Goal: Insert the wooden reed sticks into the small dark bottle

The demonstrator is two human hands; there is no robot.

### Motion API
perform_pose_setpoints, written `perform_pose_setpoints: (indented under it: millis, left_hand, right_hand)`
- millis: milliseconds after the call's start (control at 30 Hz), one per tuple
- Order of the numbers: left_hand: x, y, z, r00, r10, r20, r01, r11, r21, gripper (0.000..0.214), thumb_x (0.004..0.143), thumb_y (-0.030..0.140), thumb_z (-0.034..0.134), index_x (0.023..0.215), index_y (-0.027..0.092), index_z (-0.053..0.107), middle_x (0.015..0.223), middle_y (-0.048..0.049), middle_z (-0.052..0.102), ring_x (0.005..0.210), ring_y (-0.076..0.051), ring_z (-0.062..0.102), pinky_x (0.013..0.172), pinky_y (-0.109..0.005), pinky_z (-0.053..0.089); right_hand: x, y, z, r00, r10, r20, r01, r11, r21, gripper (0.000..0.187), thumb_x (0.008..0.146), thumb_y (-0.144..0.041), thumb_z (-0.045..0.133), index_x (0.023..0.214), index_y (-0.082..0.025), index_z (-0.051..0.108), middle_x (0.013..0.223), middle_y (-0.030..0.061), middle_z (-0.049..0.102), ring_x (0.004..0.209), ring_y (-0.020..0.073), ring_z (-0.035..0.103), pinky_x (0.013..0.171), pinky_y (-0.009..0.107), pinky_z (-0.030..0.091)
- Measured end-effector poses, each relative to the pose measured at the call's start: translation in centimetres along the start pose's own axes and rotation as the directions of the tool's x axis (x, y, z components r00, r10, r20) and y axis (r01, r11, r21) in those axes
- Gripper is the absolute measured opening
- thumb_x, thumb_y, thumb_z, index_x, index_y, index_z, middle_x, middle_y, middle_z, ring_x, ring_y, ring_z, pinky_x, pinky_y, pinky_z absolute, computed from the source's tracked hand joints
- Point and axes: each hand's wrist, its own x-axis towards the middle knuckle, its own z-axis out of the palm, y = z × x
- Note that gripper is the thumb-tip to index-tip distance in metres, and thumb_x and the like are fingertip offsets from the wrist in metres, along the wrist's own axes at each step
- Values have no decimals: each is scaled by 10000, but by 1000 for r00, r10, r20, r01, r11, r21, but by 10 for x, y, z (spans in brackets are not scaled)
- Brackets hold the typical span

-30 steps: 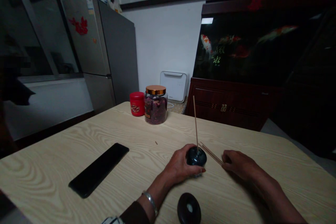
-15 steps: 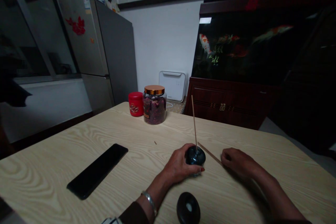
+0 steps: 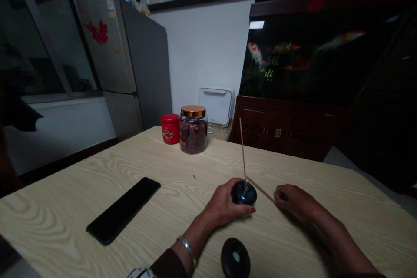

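Observation:
My left hand (image 3: 224, 202) is wrapped round a small dark glass diffuser bottle (image 3: 243, 197) standing on the table. One thin reed stick (image 3: 243, 152) rises almost upright from the bottle's neck. Behind and to the right of the bottle, more thin reed sticks (image 3: 262, 190) slant along the tabletop, too close together to tell apart. Their near end meets the curled fingertips of my right hand (image 3: 291, 200), which is closed and low over the table. Nearest me lies a dark round lid (image 3: 235, 257) with a pale spot in its middle.
On the wooden table (image 3: 146, 234) a black phone (image 3: 124, 210) lies to the left. A red canister (image 3: 170, 129) and a jar of dried petals (image 3: 193, 132) with a copper lid stand at the far edge. A tiny stick fragment (image 3: 194, 177) lies mid-table. Beyond is a fish tank (image 3: 293, 65).
The whole view has shifted slightly to the right. Both hands, the bottle and the upright reed stick keep almost the same places relative to each other.

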Motion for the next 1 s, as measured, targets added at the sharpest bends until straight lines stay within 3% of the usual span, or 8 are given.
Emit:
perform_pose_setpoints:
  millis: [300,433,467,533,600,667,833,1000]
  left_hand:
    - [1,-1,0,1000,-12,12,12,1000,-3,735,579,361,883,1240,189,611,1053,-50,710,955,-228,647,886,-307,495]
    - [0,1,-1,1000,2,3,-2,1000,10,718,583,356,883,1231,196,620,1063,-48,709,967,-228,644,897,-316,491]
    - [0,2,-1,1000,5,3,-5,1000,8,715,585,352,883,1231,193,620,1066,-49,709,967,-229,643,892,-315,493]
    - [-1,2,-1,1000,11,10,-11,1000,-7,707,591,342,881,1230,185,621,1066,-52,710,964,-226,644,880,-311,496]
    - [-1,3,-2,1000,16,14,-16,1000,-15,708,595,341,880,1234,179,621,1068,-54,710,962,-224,644,872,-305,497]
    - [-1,3,-1,1000,17,11,-16,1000,-6,711,593,344,881,1235,181,622,1070,-51,709,966,-224,643,867,-300,496]
    - [-1,2,-1,1000,21,12,-21,1000,-4,698,595,350,882,1224,189,627,1064,-39,710,965,-219,641,855,-286,491]
    - [-1,2,-2,1000,9,9,-9,1000,-1,741,592,394,881,1253,197,612,1079,-42,709,976,-222,641,866,-291,488]
  right_hand:
    - [0,0,-8,998,-33,-46,34,999,22,171,802,-243,550,667,-192,641,718,51,676,658,181,579,589,281,349]
    - [-12,-13,-45,969,-96,-230,174,922,346,220,859,-372,552,761,-196,640,714,35,657,659,176,586,585,277,417]
    - [-17,-21,-55,935,-42,-352,219,849,481,232,851,-421,591,812,-201,652,730,32,660,656,174,586,565,274,421]
    - [-28,-40,-70,791,164,-590,360,654,665,249,806,-459,688,876,-220,663,773,27,668,665,168,589,533,262,421]
    - [-37,-61,-76,656,298,-694,514,497,699,222,789,-424,735,877,-235,659,819,23,672,691,161,601,524,250,428]
    - [-42,-80,-72,604,319,-730,588,441,678,190,796,-385,747,864,-231,657,838,26,678,700,155,614,522,243,439]
    - [-39,-106,-54,603,233,-763,575,536,618,185,842,-380,713,902,-216,654,784,20,689,633,134,603,544,253,478]
    - [-35,-112,-45,666,113,-737,549,596,587,175,855,-375,689,902,-210,651,763,14,682,629,132,601,550,245,490]
